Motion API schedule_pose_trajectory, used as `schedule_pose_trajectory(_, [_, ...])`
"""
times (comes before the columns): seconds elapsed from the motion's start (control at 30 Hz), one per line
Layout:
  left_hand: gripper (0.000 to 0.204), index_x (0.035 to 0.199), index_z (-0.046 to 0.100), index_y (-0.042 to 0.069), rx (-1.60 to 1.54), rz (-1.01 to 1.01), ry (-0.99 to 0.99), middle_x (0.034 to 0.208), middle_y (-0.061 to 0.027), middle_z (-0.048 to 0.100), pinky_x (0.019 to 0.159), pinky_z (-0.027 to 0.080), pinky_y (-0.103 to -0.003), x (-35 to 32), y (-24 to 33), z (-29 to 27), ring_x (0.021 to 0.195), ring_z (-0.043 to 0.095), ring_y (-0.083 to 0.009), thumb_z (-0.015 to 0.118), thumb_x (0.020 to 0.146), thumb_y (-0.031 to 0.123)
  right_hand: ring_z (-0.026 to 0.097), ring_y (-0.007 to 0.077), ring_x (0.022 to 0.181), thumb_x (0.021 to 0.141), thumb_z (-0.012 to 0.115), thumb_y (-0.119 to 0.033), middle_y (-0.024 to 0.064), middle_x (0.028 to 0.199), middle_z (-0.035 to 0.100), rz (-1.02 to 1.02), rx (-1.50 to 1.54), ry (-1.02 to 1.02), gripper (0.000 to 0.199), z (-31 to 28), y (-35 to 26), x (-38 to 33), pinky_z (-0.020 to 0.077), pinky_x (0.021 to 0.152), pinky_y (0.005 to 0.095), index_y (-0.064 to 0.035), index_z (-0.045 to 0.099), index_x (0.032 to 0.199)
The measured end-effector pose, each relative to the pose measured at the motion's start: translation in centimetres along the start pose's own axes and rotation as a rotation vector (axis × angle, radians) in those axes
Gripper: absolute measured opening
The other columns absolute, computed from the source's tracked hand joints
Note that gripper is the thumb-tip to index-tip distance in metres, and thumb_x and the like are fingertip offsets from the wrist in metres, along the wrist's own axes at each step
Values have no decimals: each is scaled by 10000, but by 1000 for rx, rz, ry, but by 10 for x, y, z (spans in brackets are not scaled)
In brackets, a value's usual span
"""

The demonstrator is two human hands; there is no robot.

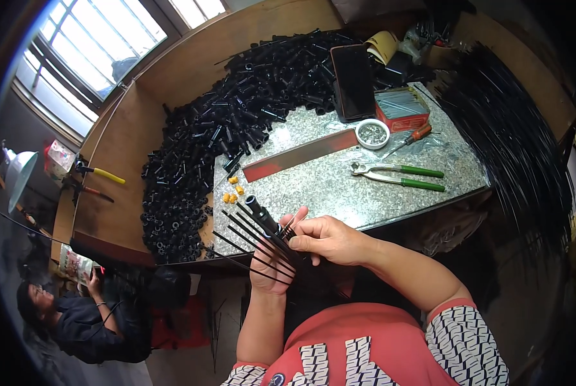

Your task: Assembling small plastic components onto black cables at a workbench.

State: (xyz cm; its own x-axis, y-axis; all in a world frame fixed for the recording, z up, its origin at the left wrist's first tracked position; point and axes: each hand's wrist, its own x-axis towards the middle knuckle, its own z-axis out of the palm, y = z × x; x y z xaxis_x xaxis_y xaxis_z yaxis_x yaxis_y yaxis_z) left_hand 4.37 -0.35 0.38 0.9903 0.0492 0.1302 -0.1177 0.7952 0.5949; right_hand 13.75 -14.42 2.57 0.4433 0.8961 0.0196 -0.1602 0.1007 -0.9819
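My left hand [270,269] is wrapped round what looks like a black umbrella frame [260,215], just off the table's near edge. Its dark tube tilts up to the far left, with an open, shiny end. Several thin black ribs [238,241] fan out to the left of the tube, across my left palm. With thumb and fingers closed, my right hand [330,241] pinches the frame beside the tube, where small coiled or ridged parts show between the two hands. Exactly what the fingertips grip there is hidden.
A large heap of black tubular parts [256,90] fills the table's far left. On the speckled top [314,193] lie a metal bar [301,154], green-handled pliers [404,176], a screwdriver [418,134], a white bowl [373,134] and a phone [353,80]. Long black rods [506,128] crowd the right. A person [89,321] sits lower left.
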Motion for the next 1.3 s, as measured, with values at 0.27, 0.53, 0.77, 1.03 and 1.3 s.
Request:
schedule_pose_trajectory(0.27, [537,1312,473,3,6,7,-6,1476,-276,241,1091,311,-432,-4,2,4,1365,299,-332,554,907,345,497,61,527,924,591,-327,-26,650,495,-9,7,-34,345,2,3,4,405,484,221,-64,516,715])
schedule_pose_trajectory(0.53, [536,1339,440,20,19,48,44,1474,-275,244,1088,309,-469,-10,8,-7,1338,338,-354,559,899,302,481,56,509,920,597,-285,-24,623,494,-33,-2,24,306,20,2,10,392,459,230,-54,524,734])
schedule_pose_trajectory(0.77, [491,1343,434,57,-37,137,-3,1474,-239,265,1071,337,-471,-13,12,-13,1299,388,-355,548,907,254,472,58,491,910,604,-239,-14,604,503,-39,-49,52,249,28,3,18,396,451,233,-44,550,765])
schedule_pose_trajectory(1.03, [474,1334,450,65,-83,128,-48,1479,-232,259,1067,344,-476,-11,14,-21,1308,374,-353,537,908,252,495,69,499,912,604,-253,-8,629,526,-13,-22,17,258,26,6,24,422,464,229,-41,564,770])
schedule_pose_trajectory(1.3, [488,1362,417,4,-51,28,-94,1502,-265,177,1121,246,-461,-9,17,-21,1384,247,-357,443,945,257,505,72,519,911,606,-285,-5,651,542,23,-56,-38,280,22,2,23,428,472,236,-42,568,778])
